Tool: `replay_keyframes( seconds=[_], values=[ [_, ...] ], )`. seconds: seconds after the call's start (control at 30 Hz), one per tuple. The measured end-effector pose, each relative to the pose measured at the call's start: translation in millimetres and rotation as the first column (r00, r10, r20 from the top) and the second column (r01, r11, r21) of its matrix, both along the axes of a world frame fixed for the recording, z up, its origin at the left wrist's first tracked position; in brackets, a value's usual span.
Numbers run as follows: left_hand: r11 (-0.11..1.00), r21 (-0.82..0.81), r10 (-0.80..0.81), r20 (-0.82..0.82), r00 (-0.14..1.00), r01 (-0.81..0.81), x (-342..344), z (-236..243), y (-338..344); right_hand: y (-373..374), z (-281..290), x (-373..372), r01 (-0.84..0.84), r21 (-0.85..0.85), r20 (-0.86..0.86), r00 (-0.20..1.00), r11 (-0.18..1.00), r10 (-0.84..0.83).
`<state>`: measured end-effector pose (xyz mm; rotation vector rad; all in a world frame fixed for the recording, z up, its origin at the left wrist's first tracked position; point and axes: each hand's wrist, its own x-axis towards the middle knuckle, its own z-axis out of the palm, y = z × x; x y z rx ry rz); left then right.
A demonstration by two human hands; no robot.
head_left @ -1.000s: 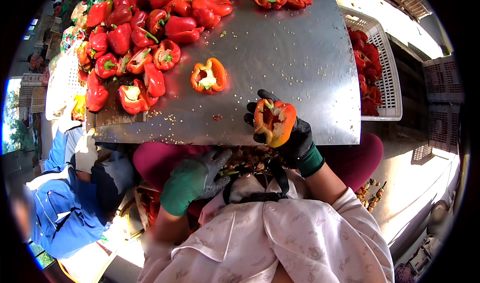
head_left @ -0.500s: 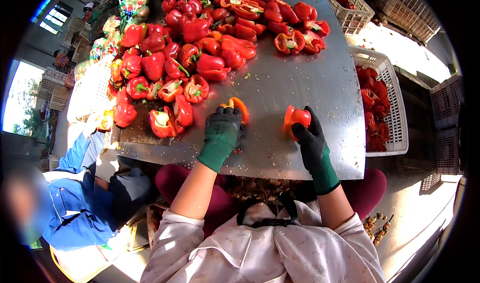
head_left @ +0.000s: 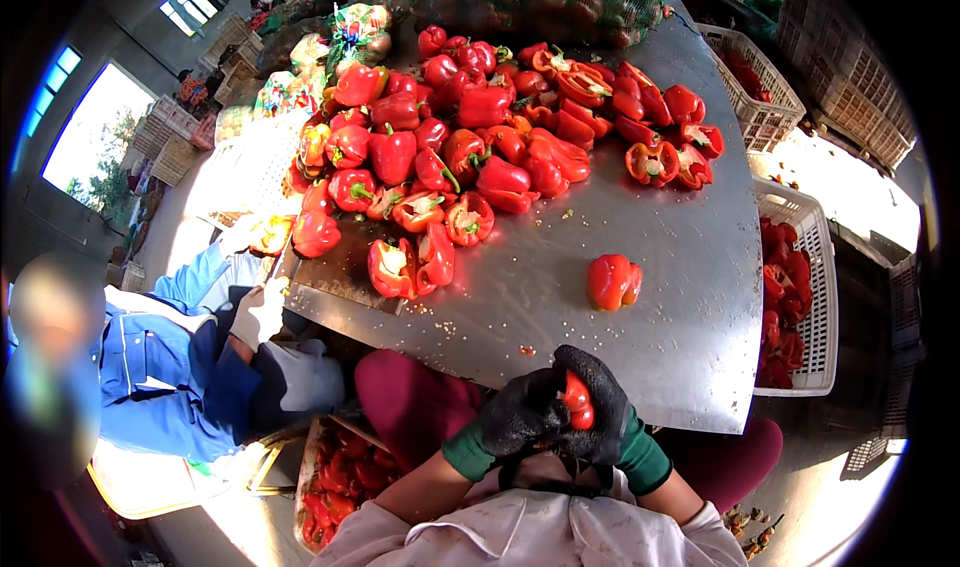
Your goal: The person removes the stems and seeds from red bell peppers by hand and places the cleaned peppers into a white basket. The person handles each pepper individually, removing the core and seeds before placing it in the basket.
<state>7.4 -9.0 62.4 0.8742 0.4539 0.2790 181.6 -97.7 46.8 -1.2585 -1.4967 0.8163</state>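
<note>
Close to my body, at the table's near edge, both gloved hands meet around a red bell pepper piece (head_left: pixel 577 401). My right hand (head_left: pixel 603 397) is wrapped round it from the right. My left hand (head_left: pixel 518 409) is closed with its fingers pressed against the pepper's left side; its fingertips are partly hidden. Beyond them, a red bell pepper (head_left: pixel 612 282) lies alone on the metal table (head_left: pixel 540 322). A large heap of red bell peppers (head_left: pixel 410 152) covers the table's far left, with cut halves showing pale cores.
Right of the table stands a white crate (head_left: pixel 820 297) holding red pepper pieces; another crate (head_left: pixel 770 117) is behind it. A red-filled crate (head_left: pixel 310 467) sits at lower left. A person in blue (head_left: pixel 170 377) sits at left. A green mesh sack (head_left: pixel 540 7) lies at the back.
My hands came back from over the table, drew together near my body and closed on one pepper piece. Another pepper now lies on the table. The view has shifted.
</note>
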Motion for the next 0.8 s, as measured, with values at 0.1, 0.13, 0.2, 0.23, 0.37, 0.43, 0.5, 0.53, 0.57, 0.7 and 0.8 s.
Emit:
replay_keyframes(
  seconds=[0.1, 0.13, 0.2, 0.23, 0.37, 0.43, 0.5, 0.53, 0.57, 0.7, 0.8],
  values=[
    [0.998, 0.002, 0.064, -0.095, 0.993, -0.064, -1, 1, -4, -7, -14, -12, -0.039, -0.156, -0.377, 0.926, 0.987, -0.023],
    [0.997, 0.024, 0.078, -0.134, 0.988, -0.075, 0, 0, -4, -10, -20, -17, -0.022, -0.226, -0.462, 0.883, 0.974, -0.087],
    [0.908, 0.418, 0.144, -0.278, 0.950, -0.016, 2, 0, -5, -10, -24, -31, -0.017, -0.368, -0.604, 0.765, 0.930, -0.225],
    [0.808, 0.588, 0.197, -0.336, 0.921, 0.041, 4, -1, -4, -10, -23, -32, 0.064, -0.343, -0.530, 0.811, 0.937, -0.249],
    [0.305, 0.946, 0.432, -0.237, 0.870, 0.107, 7, -19, 9, -11, -14, -32, 0.247, -0.152, -0.098, 0.960, 0.957, -0.263],
    [0.350, 0.932, 0.517, -0.277, 0.810, 0.095, -5, -29, 24, -14, 4, -30, 0.146, -0.291, -0.197, 0.958, 0.946, -0.208],
    [0.352, 0.906, 0.429, -0.380, 0.820, 0.235, -18, -31, 34, -15, 20, -22, 0.243, -0.132, -0.177, 0.948, 0.961, -0.264],
    [0.303, 0.877, 0.306, -0.460, 0.833, 0.373, -27, -25, 40, -15, 26, -18, 0.318, 0.026, -0.037, 0.948, 0.948, -0.317],
    [0.224, 0.838, 0.189, -0.538, 0.822, 0.497, -33, -18, 43, -16, 33, -13, 0.378, 0.156, 0.142, 0.906, 0.913, -0.399],
    [0.108, 0.891, -0.001, -0.443, 0.897, 0.440, -45, -4, 31, -5, -22, 25, 0.133, 0.108, 0.561, 0.810, 0.985, -0.170],
    [0.168, 0.812, 0.259, -0.583, 0.770, 0.559, -27, 20, 40, -12, -32, 26, 0.227, 0.068, 0.240, 0.941, 0.971, -0.237]
  ],
)
